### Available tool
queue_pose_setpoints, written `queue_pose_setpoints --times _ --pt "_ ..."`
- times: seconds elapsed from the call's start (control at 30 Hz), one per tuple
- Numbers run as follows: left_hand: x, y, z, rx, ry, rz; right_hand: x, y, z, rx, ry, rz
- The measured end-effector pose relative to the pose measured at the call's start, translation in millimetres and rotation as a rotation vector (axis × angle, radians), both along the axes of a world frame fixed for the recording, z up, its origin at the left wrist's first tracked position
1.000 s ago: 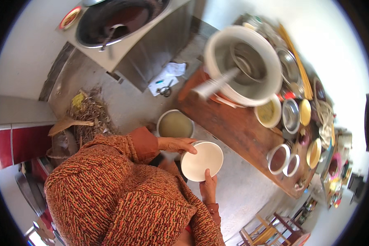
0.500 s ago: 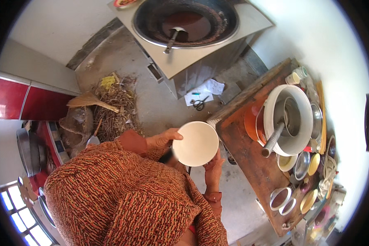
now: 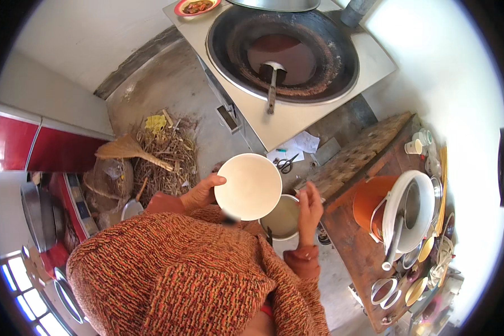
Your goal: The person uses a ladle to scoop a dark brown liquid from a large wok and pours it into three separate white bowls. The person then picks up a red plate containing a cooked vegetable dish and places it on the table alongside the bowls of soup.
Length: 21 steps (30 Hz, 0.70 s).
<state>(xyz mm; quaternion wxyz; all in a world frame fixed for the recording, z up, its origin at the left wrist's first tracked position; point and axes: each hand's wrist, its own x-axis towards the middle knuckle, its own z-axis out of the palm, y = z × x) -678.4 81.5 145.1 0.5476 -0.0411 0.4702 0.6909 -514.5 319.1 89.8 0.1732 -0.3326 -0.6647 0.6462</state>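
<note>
More of the wide wok (image 3: 337,53) now shows on the far side. Nearer, the white bowl (image 3: 248,186) rests in your left hand (image 3: 203,192) alone — thumb over its rim. Your right hand (image 3: 309,208) has come away rightward — loosely open, seemingly empty, so free.

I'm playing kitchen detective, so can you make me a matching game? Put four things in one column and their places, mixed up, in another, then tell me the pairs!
Things
1. round cream-white bowl
2. long-handled metal ladle
3. black-handled scissors
4. tan straw broom

Places
A. beside the white papers
B. held in the left hand
C. handle across the brown twig heap
D. in the big black wok

Pairs: 1-B, 2-D, 3-A, 4-C
</note>
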Motion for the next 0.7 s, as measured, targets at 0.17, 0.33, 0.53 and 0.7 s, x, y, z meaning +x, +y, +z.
queue_pose_setpoints --times 0.17,0.33,0.53,0.7 --pt "-104.1 -16.4 0.9 0.073 0.065 -0.045 -176.7 7.5 42.5 0.548 -0.178 0.118" --pt "-164.0 -28.2 -8.1 0.093 0.079 0.122 -280.8 5.8 21.7 0.89 -0.69 0.43" --pt "-205.0 -31.9 -10.5 -0.001 0.042 0.289 -333.5 21.8 -2.0 0.88 -0.764 0.478" --pt "-234.3 -22.5 7.7 0.01 0.075 0.419 -338.8 104.8 -54.8 0.626 -0.448 0.321"
